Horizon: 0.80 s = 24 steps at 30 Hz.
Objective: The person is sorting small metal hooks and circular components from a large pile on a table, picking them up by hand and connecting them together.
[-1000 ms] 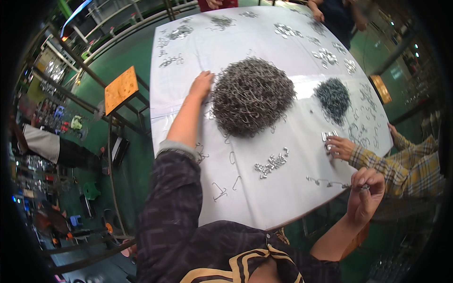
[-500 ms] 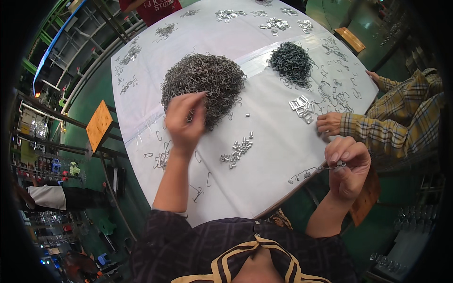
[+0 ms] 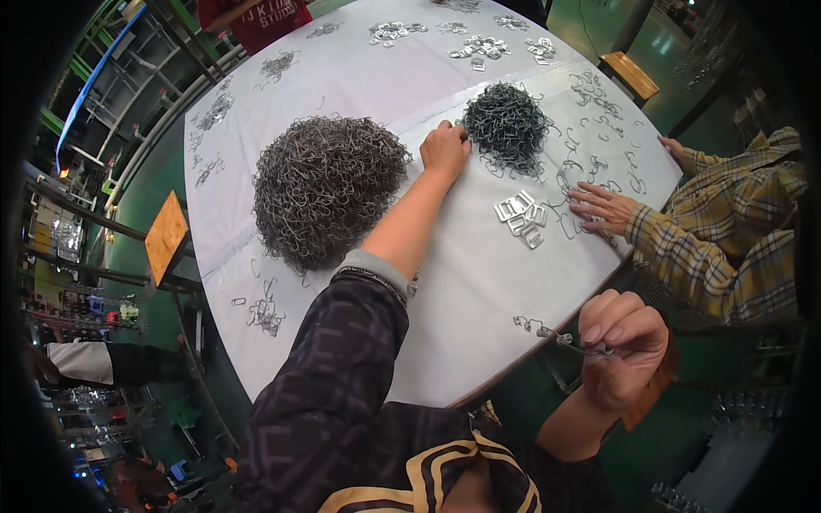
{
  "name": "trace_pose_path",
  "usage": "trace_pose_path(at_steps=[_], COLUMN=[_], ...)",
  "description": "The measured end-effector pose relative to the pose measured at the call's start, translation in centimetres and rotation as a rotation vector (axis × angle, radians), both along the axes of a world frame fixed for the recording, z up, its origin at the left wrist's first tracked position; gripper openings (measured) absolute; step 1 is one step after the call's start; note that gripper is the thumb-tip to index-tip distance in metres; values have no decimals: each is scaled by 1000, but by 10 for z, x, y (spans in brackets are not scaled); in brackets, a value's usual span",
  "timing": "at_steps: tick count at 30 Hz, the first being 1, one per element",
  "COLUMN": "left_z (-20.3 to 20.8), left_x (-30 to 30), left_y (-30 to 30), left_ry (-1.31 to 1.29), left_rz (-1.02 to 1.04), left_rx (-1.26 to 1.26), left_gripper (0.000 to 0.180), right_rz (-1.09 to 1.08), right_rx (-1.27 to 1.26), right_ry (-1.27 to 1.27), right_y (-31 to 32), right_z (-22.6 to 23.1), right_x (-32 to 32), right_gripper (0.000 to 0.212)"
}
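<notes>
Wire chain (image 3: 564, 339) is pinched in our right hand (image 3: 624, 338). Our left hand (image 3: 446, 151), grip we cannot tell, is beside the dark hooks (image 3: 506, 126): seemingly the picking step, calling next for fine pinch.

Just right of the left fingers (image 3: 446, 142), the smaller heap of hooks (image 3: 506, 125) is showing dark blue-green; left of them, the larger heap of hooks (image 3: 325, 188) is looking brownish grey. Nearer than these fingers, the buckles (image 3: 516, 205) are gleaming silver, and the bench (image 3: 479, 299) beneath is showing white. At the right fingers (image 3: 612, 318), a strand of hooks (image 3: 540, 330) is glinting dull silver. Behind the left fingers, the sleeve (image 3: 333, 359) is showing grey geometric figures on black, its cuff (image 3: 376, 268) plain grey. Right of the right fingers, a co-worker's sleeve (image 3: 684, 256) is showing yellow-and-grey plaid.
</notes>
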State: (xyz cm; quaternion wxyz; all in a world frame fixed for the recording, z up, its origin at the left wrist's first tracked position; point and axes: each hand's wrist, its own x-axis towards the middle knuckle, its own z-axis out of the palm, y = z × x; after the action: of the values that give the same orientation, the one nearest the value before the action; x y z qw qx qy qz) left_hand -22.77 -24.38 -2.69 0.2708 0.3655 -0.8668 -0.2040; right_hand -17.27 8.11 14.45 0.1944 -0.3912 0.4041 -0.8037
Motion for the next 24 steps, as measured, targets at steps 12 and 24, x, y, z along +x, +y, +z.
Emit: trace_pose_path(at_steps=[12,24], left_z=[-5,6], left_x=[161,110], left_y=[53,97], left_ry=[72,-105], left_rz=[-490,-653], left_rx=[37,-151], left_gripper=[17,50], right_rz=[-18,-14], right_rx=[-14,13], right_ry=[43,94], right_y=[22,44], right_z=[-1,21], right_x=[5,42], right_gripper=[27,24])
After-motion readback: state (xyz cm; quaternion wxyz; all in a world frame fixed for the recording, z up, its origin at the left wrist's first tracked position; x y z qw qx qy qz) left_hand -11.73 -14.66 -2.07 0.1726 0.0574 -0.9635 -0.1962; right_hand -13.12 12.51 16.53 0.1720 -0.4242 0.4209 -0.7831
